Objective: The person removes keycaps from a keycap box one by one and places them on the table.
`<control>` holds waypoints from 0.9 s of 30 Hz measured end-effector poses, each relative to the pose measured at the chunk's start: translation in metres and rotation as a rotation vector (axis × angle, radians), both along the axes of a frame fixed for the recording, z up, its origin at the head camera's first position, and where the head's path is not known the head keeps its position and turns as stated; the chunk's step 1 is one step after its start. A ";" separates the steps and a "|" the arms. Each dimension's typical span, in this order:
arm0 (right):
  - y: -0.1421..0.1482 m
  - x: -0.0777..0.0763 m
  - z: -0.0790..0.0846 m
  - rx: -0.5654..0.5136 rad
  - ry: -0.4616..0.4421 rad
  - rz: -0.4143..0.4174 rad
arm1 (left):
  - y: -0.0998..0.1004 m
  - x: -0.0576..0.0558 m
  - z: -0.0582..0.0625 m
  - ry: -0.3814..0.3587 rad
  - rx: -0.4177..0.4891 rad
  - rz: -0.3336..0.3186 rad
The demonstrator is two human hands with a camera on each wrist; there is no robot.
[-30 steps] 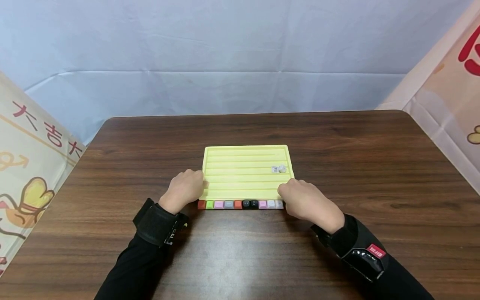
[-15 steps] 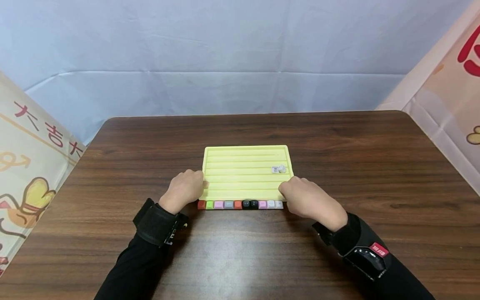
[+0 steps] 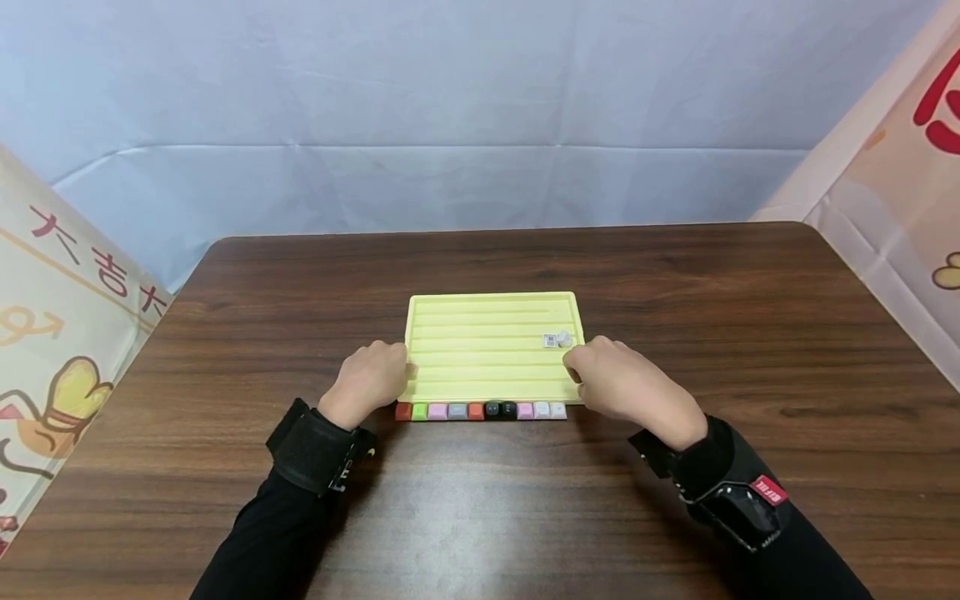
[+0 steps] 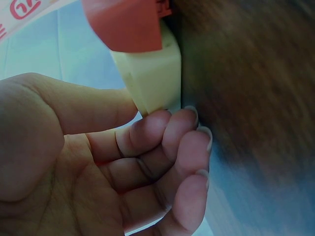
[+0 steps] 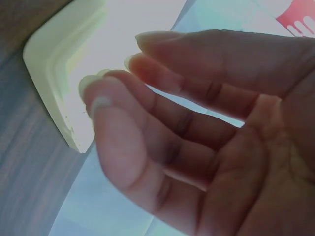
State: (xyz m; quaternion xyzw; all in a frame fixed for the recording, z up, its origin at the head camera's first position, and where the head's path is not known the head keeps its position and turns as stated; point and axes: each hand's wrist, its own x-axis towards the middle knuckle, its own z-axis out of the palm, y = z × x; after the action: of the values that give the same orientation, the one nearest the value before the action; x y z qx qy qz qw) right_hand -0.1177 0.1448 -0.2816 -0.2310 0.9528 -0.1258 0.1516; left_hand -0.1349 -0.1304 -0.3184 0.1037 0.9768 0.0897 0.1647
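A pale yellow ridged tray (image 3: 480, 350) lies flat on the table. My left hand (image 3: 369, 382) pinches its left edge; the left wrist view shows thumb and index finger against the yellow side (image 4: 152, 81), below a red keycap (image 4: 128, 27). My right hand (image 3: 630, 379) is over the tray's right edge, fingers loosely bent. Between right thumb and index finger a narrow gap shows, with nothing visible in it. Near these fingers, on the tray, sit a small white piece with a dark mark (image 3: 551, 340) and a whitish keycap-like piece (image 3: 564, 338).
A row of keycaps in several colours (image 3: 483, 411) runs along the tray's front edge. Around it is a brown wooden table (image 3: 480, 517). A pale blue cloth (image 3: 450, 108) hangs behind, with printed cloths (image 3: 60, 350) at the sides.
My right hand has shifted slightly away and to the right from the tray's front right corner, its fingers lifting a little. The left hand and the tray have stayed in place.
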 end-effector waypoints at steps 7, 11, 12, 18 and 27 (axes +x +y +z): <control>0.001 -0.008 0.005 -0.037 -0.028 -0.028 | 0.000 -0.001 -0.001 -0.004 -0.002 0.006; 0.001 -0.013 0.007 -0.053 0.000 -0.028 | 0.000 -0.001 -0.002 -0.001 -0.002 0.004; 0.001 -0.014 0.008 -0.060 0.007 -0.028 | 0.000 -0.001 -0.002 -0.001 -0.002 0.003; -0.001 -0.021 0.007 -0.096 0.025 -0.046 | 0.000 -0.001 -0.003 0.001 0.003 0.008; -0.002 -0.034 0.003 -0.088 0.034 -0.098 | 0.001 -0.001 -0.003 -0.001 0.013 0.014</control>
State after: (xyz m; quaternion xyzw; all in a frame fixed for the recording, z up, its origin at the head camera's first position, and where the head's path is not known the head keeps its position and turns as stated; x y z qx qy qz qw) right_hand -0.1515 0.1429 -0.2782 -0.1925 0.9590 -0.1710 0.1186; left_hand -0.1361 -0.1292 -0.3214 0.0979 0.9768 0.0973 0.1639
